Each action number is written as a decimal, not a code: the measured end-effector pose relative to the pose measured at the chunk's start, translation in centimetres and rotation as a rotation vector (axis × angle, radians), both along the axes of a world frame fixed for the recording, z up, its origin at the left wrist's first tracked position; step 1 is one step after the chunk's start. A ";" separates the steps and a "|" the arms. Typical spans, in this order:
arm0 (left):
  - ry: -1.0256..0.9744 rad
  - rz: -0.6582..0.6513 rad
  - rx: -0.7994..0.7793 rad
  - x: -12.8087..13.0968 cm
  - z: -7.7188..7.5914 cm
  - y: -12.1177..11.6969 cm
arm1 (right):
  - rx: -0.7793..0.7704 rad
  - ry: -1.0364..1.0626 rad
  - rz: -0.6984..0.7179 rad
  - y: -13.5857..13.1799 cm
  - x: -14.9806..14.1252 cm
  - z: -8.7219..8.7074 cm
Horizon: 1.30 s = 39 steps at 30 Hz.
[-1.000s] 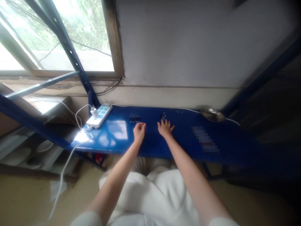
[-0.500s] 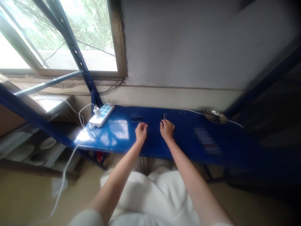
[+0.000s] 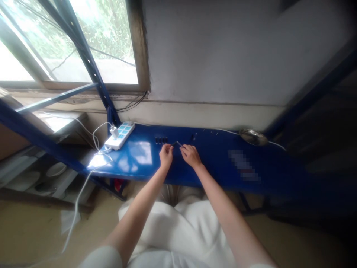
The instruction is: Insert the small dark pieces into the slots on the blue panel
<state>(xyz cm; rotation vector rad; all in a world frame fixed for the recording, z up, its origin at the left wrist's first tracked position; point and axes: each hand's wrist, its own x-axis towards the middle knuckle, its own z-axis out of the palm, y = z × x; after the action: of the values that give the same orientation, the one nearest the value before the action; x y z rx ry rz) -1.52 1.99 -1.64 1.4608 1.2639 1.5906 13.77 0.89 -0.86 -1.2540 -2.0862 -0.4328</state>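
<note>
The person seems to be joining two pieces; the left hand (image 3: 166, 154) has a narrow grip on a dark piece (image 3: 174, 143), the right hand (image 3: 191, 154) on a pale piece (image 3: 179, 143), ends close above the worktop (image 3: 212, 163); the next move calls for careful alignment; four small dark items (image 3: 160, 140) sit in a row, beyond the left hand; one metal dish (image 3: 253, 137).

Looks like a small workshop. Blue tabletop (image 3: 178, 172), hole-punched metal upright (image 3: 89, 63), power strip (image 3: 120, 136), worn window frame (image 3: 141, 52).

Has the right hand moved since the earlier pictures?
Yes, the right hand has moved leftward, toward the left hand, judged against the white power strip.
</note>
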 end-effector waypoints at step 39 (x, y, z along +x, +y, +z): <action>0.480 -0.114 0.297 0.9 3.2 0.2 | -0.210 0.214 -0.064 -0.2 0.0 0.1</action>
<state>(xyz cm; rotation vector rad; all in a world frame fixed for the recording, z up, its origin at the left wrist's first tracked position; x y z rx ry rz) -0.60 2.16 1.52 2.1581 1.1975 1.4443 13.73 0.65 -0.72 -1.4243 -1.9509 -0.1021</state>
